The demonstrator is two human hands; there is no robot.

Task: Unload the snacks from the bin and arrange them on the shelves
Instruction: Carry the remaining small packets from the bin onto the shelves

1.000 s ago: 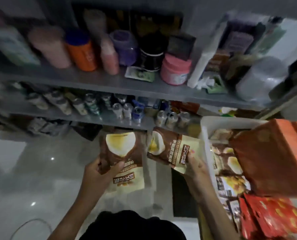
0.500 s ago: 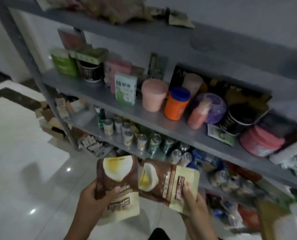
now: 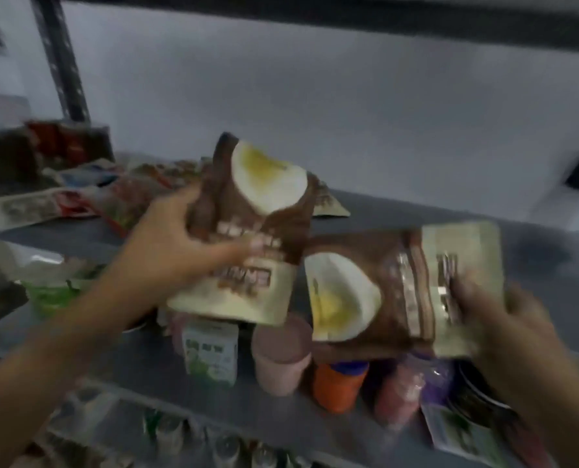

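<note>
Setting: grey metal shelving against a pale wall; picture blurred, dim light.
Left fingers: left hand has its thumb across the front of a brown and cream snack pouch, the other fingers curled behind its left edge. Firm grip.
Left pouch: upright, tilted a little to the right, raised in front of the upper shelf. Cream bottom edge hangs lower than the shelf's front lip.
Right fingers: right hand grips a second pouch at its cream end, fingertips on the printed face; the hand's underside is hidden behind the pack.
Right pouch: same print, turned on its side, brown end pointing left. Held in the air, lower than the first and to its right; whether their edges touch or just overlap, cannot tell.
Upper shelf, left part: loose heap of flat snack packets, red, white and brown, lying down. Another flat packet peeks out behind the left pouch.
Shelf below: green and white box, pink tub, orange jar with blue lid, pink bottle, purple jar, all standing close together.
Lowest shelf: row of small cans, too blurred to read.
</note>
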